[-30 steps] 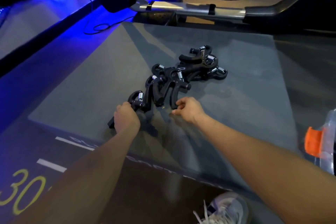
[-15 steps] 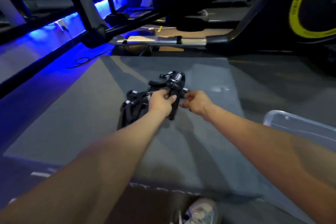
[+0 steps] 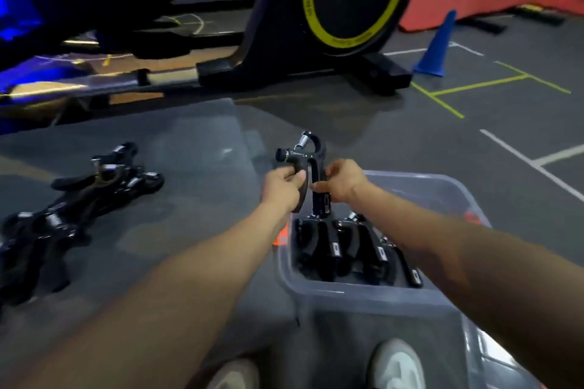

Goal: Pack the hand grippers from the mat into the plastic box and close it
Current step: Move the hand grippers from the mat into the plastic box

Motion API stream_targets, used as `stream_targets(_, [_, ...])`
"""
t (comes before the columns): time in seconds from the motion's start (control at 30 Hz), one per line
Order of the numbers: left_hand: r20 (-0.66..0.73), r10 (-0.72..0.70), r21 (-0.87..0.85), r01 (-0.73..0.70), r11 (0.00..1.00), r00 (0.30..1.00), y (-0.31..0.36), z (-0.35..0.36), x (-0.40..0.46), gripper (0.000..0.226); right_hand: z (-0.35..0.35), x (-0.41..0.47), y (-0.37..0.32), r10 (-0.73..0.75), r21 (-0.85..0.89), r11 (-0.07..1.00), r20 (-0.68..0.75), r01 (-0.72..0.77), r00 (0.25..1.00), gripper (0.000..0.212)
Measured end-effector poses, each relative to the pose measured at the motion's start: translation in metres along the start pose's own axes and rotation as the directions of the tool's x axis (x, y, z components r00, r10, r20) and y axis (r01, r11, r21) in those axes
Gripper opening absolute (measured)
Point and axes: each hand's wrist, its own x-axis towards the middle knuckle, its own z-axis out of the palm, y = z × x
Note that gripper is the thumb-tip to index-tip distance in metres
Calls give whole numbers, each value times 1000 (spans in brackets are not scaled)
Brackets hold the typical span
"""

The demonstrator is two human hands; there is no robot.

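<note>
Two hands, left (image 3: pixel 282 187) and right (image 3: pixel 343 181), closed on one gripper (image 3: pixel 305 157), held upright above box (image 3: pixel 373 294). More grippers (image 3: pixel 79 199) on mat (image 3: pixel 196 148). Risk: handles snagging packed row (image 3: pixel 347 246), tilting, blocking lid closure.

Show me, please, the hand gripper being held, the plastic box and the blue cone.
held hand gripper (image 3: pixel 311 153), head view, on its black upper body beneath the spring.
plastic box (image 3: pixel 363 296), head view, on its near wall.
blue cone (image 3: pixel 437 44), head view, mid-cone.
</note>
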Motion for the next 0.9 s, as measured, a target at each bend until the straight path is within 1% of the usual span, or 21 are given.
stream_targets(0.03, [35, -1, 13, 0, 1000, 999, -5, 15, 0, 28, -8, 1, 14, 26, -23, 999, -15, -27, 1000, 39])
stream_targets(0.1, [94, 0, 95, -9, 995, 996, -16, 40, -2, 29, -23, 0, 39, 81, -91, 992, -44, -85, 996, 31])
stream_targets(0.17, [124, 10, 211, -36, 977, 992, -28, 58, -3, 28, -36, 1, 66, 142, -90, 985, -85, -149, 986, 30])
stream_targets(0.23, [156, 20, 280, -64, 958, 987, -38, 72, -4, 27, -50, -1, 91, 213, -101, 969, -118, -225, 970, 34])
stream_targets(0.3, [194, -1, 358, -70, 931, 981, -48, 87, -5, 29, -63, -2, 116, 280, -95, 951, -147, -296, 949, 29])
stream_targets(0.37, [250, -10, 487, -117, 865, 968, -59, 101, -4, 37, -74, -3, 140, 327, -128, 927, -190, -353, 926, 20])
stream_targets(0.43, [330, -22, 634, -204, 746, 944, -68, 113, -4, 47, -85, -3, 159, 362, -192, 893, -232, -407, 903, 16])
stream_targets(0.5, [411, -58, 722, -286, 630, 910, -77, 123, -2, 59, -93, -3, 175, 397, -249, 853, -260, -459, 880, 15])
stream_targets(0.57, [480, -82, 759, -366, 538, 874, -84, 130, 1, 67, -98, 0, 187, 419, -286, 823, -276, -490, 865, 22])
stream_targets(0.63, [520, -87, 767, -420, 486, 849, -89, 137, 6, 69, -97, 5, 197, 445, -315, 795, -278, -519, 851, 32])
stream_targets(0.67, [529, -86, 768, -433, 471, 844, -91, 140, 8, 70, -96, 8, 200, 459, -330, 782, -270, -529, 847, 30])
stream_targets(0.73, [538, -80, 771, -452, 448, 839, -95, 145, 14, 73, -93, 15, 209, 476, -346, 765, -263, -543, 839, 10])
stream_targets(0.77, [543, -78, 773, -461, 436, 836, -96, 148, 16, 74, -92, 20, 214, 484, -344, 762, -261, -549, 835, 10])
stream_targets(0.8, [548, -78, 774, -469, 426, 833, -98, 151, 18, 76, -90, 24, 218, 490, -345, 758, -259, -554, 832, 19])
stream_targets(0.83, [551, -79, 774, -473, 421, 830, -100, 153, 20, 77, -90, 28, 222, 495, -344, 756, -254, -556, 831, 24])
stream_targets(0.9, [553, -89, 777, -474, 413, 828, -103, 157, 24, 80, -88, 33, 227, 504, -347, 752, -247, -561, 828, 28])
